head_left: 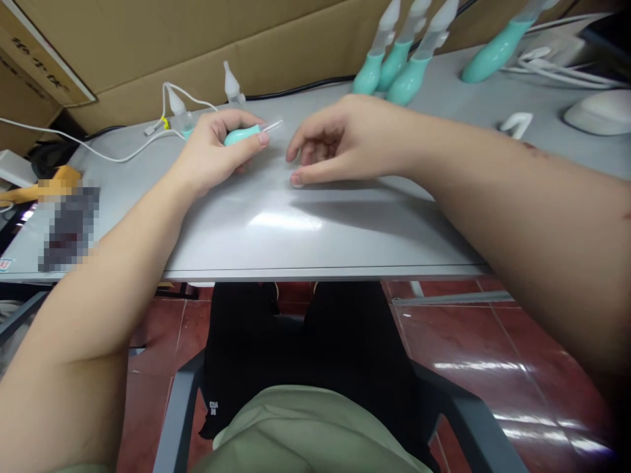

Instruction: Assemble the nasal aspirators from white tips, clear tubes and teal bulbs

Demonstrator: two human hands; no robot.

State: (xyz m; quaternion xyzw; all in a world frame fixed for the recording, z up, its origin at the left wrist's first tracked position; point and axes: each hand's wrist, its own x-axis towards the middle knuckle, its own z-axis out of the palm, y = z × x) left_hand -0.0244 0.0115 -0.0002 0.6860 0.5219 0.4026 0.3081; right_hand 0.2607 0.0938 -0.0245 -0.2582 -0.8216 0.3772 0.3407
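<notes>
Dark handwritten-looking characters run across the cardboard [197, 46] at the upper left, too slanted and blurred to read with certainty; a small sticker [5, 265] sits at the left front corner of the grey table [231, 243], its print too small to make out. Little white letters [213, 408] show on one leg of the black trousers [276, 355], also too small to read surely, and the parts of the bulbs in view show no wording that can be read. The left hand [211, 151] is closed around a teal bulb [241, 135], thumb on the near side and fingers wrapping the far side, with the bulb lying inside the grip and its clear tube [273, 125] sticking out past the thumb toward the right. The right hand [345, 141] is empty, its fingers loosely curled and the thumb held apart from them; it hovers over the table just beside the end of the tube, without touching it. Behind the left hand stand a white tip [231, 84] on a clear piece and, nearer the wrist, another white tip [176, 102] on a clear piece with a bit of teal below. A white cable [123, 159] loops around there, with a yellow tie [165, 123] on it. Beyond the right hand, three teal bulbs [396, 64] with white tips stand close together by the cardboard, and a fourth bulb [495, 56] is farther right, near a white mouse [599, 112].
</notes>
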